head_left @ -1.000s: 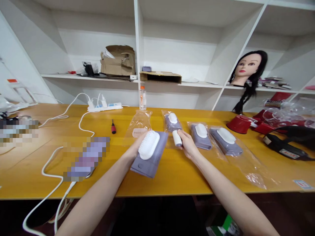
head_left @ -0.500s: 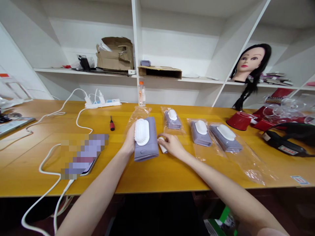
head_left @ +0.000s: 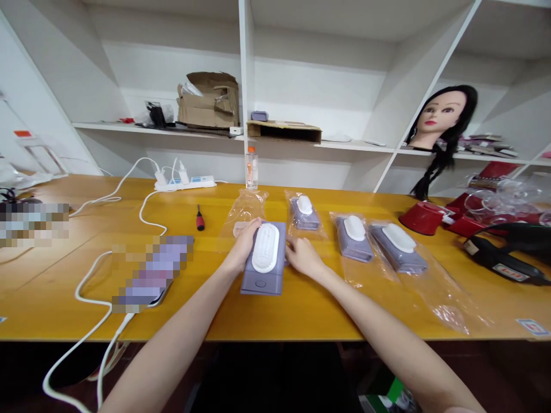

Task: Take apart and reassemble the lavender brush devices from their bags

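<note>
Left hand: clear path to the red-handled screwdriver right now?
Probably yes. The screwdriver lies on the table left of the left hand, with only a clear bag edging the path; that hand grips the purple device.

device (head_left: 264,259) on table (head_left: 301,310), bagged devices (head_left: 353,236) right

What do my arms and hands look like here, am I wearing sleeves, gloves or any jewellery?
The left arm and right arm are bare as far as the picture shows them; no sleeve is in view. The left hand and right hand wear no gloves. No watch, bracelet, ring or marking is visible.
</note>
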Demonstrator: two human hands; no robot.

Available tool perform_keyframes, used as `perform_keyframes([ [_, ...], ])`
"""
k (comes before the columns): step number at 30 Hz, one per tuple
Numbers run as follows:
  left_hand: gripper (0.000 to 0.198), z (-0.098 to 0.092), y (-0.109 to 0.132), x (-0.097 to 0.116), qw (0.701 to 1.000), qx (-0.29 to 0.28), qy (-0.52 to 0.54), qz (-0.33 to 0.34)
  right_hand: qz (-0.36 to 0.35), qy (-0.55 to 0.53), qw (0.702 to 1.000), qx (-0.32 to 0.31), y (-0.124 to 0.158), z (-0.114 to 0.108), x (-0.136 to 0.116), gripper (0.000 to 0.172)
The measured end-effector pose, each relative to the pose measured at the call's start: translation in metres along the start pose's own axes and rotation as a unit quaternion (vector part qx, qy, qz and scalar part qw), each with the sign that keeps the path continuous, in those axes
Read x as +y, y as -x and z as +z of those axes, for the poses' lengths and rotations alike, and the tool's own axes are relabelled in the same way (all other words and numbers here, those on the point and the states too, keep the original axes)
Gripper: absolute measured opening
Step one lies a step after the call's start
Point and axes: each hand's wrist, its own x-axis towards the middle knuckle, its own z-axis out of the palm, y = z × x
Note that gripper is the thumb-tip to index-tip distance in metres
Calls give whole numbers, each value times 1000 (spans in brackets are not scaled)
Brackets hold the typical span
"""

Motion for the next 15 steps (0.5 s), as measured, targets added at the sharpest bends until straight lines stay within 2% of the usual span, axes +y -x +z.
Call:
perform_keyframes([
  [5,30,-2,-1,-6,995,-87,-55,-7,-20,-52,998,33,0,-12,7,26],
  [9,31,-3,-3,-11,993,-95,-76,-16,-15,-74,996,41,-1,-20,13,24],
  [15,32,-1,-4,-14,991,-97,-24,-84,2,-107,993,51,-2,-31,14,25],
])
